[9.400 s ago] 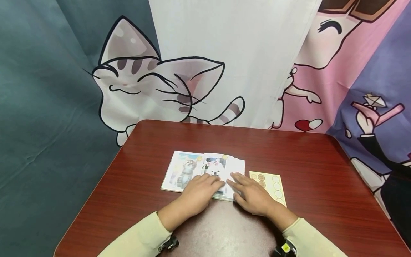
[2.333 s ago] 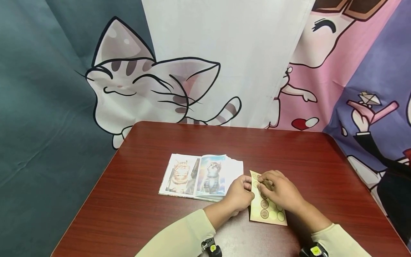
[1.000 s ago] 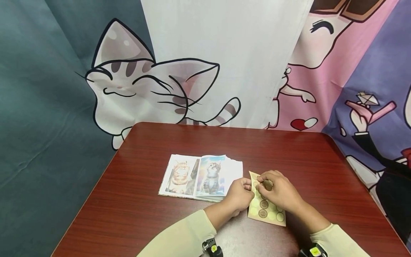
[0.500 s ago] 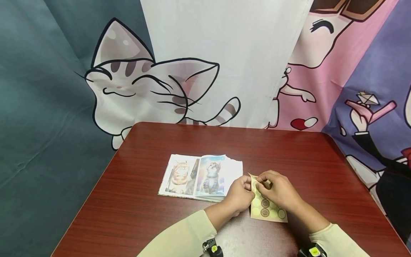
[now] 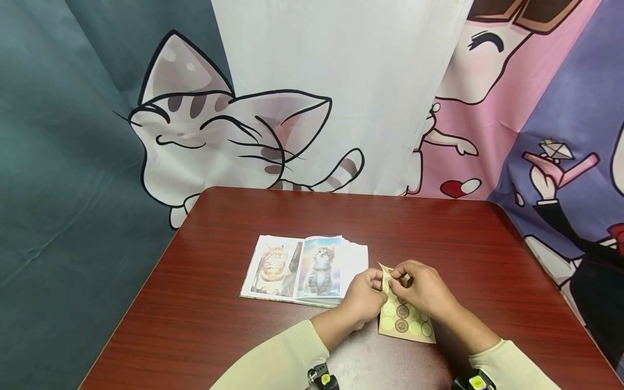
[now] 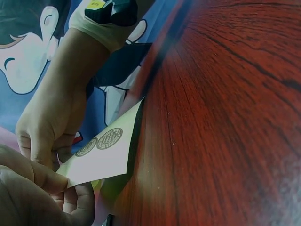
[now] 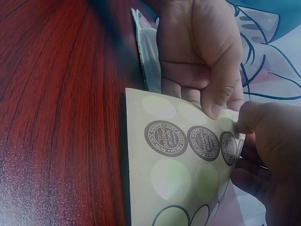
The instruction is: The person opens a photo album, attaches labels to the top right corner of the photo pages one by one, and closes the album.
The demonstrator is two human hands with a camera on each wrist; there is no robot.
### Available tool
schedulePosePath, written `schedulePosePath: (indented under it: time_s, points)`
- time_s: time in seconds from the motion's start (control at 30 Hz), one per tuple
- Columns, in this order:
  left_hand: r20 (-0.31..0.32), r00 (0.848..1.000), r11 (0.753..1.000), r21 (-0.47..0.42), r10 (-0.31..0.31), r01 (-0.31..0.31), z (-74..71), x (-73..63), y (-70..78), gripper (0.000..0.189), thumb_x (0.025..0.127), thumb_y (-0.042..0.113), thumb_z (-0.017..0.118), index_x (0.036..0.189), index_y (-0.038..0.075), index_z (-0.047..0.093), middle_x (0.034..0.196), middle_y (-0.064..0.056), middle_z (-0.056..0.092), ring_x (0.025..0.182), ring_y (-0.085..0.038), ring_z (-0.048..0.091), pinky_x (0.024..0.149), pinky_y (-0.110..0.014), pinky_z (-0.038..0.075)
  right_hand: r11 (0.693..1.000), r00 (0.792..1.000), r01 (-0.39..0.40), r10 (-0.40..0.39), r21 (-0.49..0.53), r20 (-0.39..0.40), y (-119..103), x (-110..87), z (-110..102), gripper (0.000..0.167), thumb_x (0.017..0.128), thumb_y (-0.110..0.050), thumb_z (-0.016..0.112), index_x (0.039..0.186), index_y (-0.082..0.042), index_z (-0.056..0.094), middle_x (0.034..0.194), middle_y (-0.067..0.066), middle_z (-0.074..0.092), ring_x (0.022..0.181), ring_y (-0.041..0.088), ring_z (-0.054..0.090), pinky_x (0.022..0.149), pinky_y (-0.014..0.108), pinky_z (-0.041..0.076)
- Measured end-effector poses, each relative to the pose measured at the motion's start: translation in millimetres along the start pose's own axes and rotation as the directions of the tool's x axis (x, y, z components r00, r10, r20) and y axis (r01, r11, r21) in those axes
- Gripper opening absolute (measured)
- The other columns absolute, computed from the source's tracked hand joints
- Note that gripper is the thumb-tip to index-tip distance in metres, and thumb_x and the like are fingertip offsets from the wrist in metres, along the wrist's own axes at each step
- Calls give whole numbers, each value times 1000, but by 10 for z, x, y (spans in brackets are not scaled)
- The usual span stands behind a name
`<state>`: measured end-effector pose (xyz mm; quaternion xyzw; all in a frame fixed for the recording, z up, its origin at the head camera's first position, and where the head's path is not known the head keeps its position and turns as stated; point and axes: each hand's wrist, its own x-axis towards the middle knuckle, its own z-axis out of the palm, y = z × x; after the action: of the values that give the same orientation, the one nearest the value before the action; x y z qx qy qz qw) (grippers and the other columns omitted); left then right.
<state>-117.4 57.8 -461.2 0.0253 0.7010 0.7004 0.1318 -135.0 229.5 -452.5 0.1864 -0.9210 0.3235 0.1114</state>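
A pale yellow sheet of round stickers (image 5: 408,318) is held tilted just right of an open photo book (image 5: 355,260). My left hand (image 5: 363,297) grips the sheet's left edge between thumb and fingers, as the right wrist view confirms. At the sheet's upper end, the thumb and fingertips of my right hand (image 5: 429,290) pinch it, covering some stickers there. Brown printed "Just Baked" stickers (image 7: 165,138) and plain pale circles (image 7: 170,180) show on the front. The sheet bends toward the fingers in the right wrist view.
Both things are on a dark red wooden table (image 5: 195,325). The book's pages show an orange cat and a grey kitten. Behind the table hangs a cloth backdrop (image 5: 302,54) with cartoon animals.
Earlier both hands lay on the book, which showed other pages. Since then they have moved right onto the sticker sheet and lifted it. Over the last second the sheet shifts only slightly.
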Motion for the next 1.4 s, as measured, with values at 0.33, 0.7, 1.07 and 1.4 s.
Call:
schedulePosePath:
  time_s: [0.33, 0.7, 1.07, 1.4]
  points:
    - [-1, 1000, 1000, 15, -4, 4, 3, 9, -7, 38, 77, -23, 55, 103, 2, 65, 80, -4, 65, 69, -11, 63, 61, -26, 58, 1000, 1000, 22, -22, 2, -4, 8, -10, 5, 20, 79, -3, 83, 84, -19, 71, 85, -11, 65, 68, 7, 57, 60, 24, 48]
    - [-5, 1000, 1000, 3, -19, 19, 0, 21, -22, 45, 78, -23, 56, 113, 3, 66, 80, -4, 66, 68, -14, 66, 61, -27, 58, 999, 1000, 11, -11, -31, 3, 0, -22, 6, 19, 79, -5, 79, 80, -20, 68, 83, -11, 63, 68, 7, 53, 61, 25, 45]
    - [-19, 999, 1000, -8, -30, 30, -14, 44, -9, 46, 77, -23, 58, 114, 4, 67, 80, -3, 65, 70, -13, 65, 64, -26, 58, 999, 1000, 10, -10, -42, 0, 9, -39, 8, 9, 78, -12, 71, 78, -19, 66, 85, -3, 65, 68, 10, 52, 59, 26, 44]
    - [-40, 999, 999, 17, -28, 29, -28, 43, 4, 47, 75, -22, 57, 112, 6, 67, 79, -3, 64, 68, -11, 61, 60, -22, 53, 993, 993, -118, 118, 13, 3, -40, -53, -16, 20, 85, -8, 72, 79, -21, 57, 93, 1, 75, 53, 3, 50, 48, 25, 44]
